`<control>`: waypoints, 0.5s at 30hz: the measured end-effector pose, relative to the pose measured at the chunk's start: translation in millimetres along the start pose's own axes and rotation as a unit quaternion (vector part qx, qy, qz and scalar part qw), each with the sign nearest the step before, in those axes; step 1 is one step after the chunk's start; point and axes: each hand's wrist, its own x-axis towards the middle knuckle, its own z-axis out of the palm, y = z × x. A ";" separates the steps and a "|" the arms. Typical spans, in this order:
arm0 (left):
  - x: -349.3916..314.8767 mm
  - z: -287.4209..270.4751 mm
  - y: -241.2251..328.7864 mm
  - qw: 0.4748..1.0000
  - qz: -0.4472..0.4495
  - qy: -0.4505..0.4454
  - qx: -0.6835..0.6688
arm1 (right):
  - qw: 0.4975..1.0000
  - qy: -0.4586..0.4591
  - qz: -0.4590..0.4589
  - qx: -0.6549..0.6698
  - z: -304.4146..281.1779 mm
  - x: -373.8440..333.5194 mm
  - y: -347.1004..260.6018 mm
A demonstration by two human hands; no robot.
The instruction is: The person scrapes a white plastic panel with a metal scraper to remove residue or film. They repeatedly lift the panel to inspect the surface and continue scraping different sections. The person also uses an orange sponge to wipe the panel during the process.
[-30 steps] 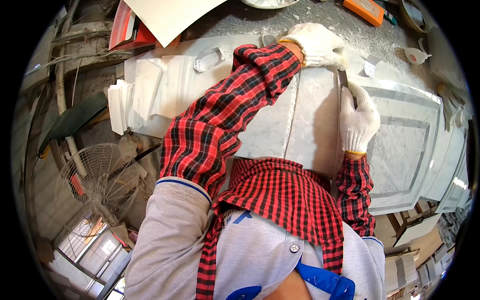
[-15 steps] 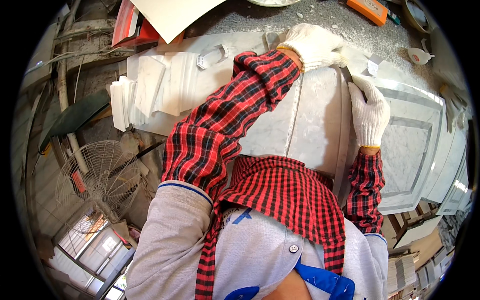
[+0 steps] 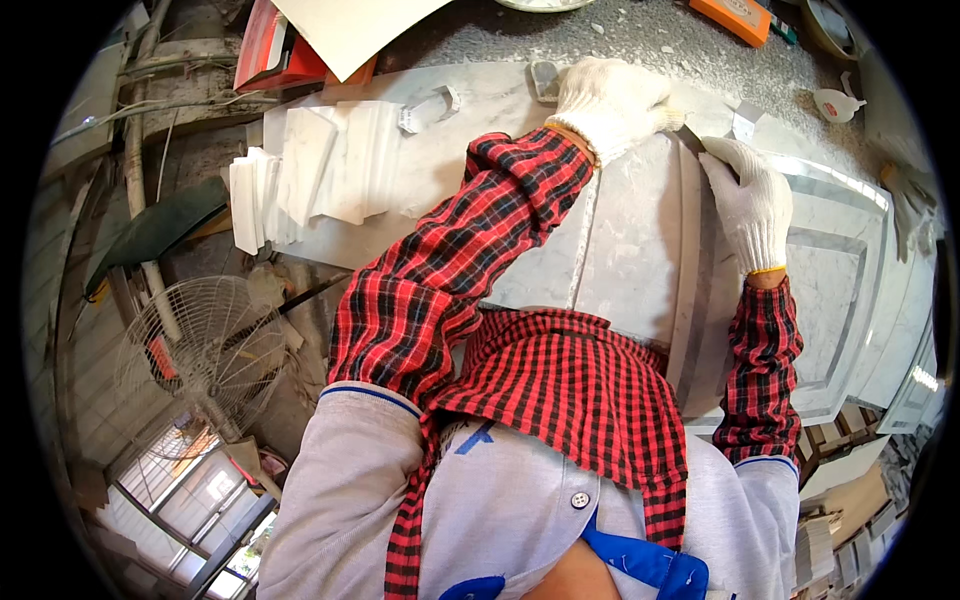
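Note:
White knit gloves cover both hands. My left hand (image 3: pixel 612 105) is at the far end of a long, narrow grey stone strip (image 3: pixel 690 270), its closed fingertips against the strip's far tip. On the strip's right side, my right hand (image 3: pixel 752 205) grips near the same end with bent fingers; part of the grip is hidden. The strip stands beside a pale, dusty marble slab (image 3: pixel 630 240), which has a white seam running toward me. To the right lies a framed marble panel (image 3: pixel 825 270) with a grey inlaid border.
Thin white marble pieces (image 3: pixel 335 160) stack at the left, near a clear tape dispenser (image 3: pixel 545 82). Farther back are an orange box (image 3: pixel 735 18), a red box (image 3: pixel 265 50) and a small white bottle (image 3: pixel 838 104). A wire-cage fan (image 3: pixel 200 350) stands at lower left.
My right hand and forearm have shifted a little to the right, and more of the strip's dark side shows. My left hand has moved slightly left and nearer.

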 end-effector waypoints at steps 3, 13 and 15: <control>-0.5 3.0 -1.4 1.000 0.015 0.021 -0.001 | 1.000 0.004 -0.017 -0.017 0.5 0.9 5.1; -7.5 -0.7 3.1 0.999 0.026 0.026 -0.014 | 1.000 -0.014 -0.023 0.006 -3.7 -0.6 5.3; -9.6 0.1 3.9 0.998 0.036 0.053 -0.021 | 1.000 -0.012 -0.023 0.015 -4.6 -1.5 4.5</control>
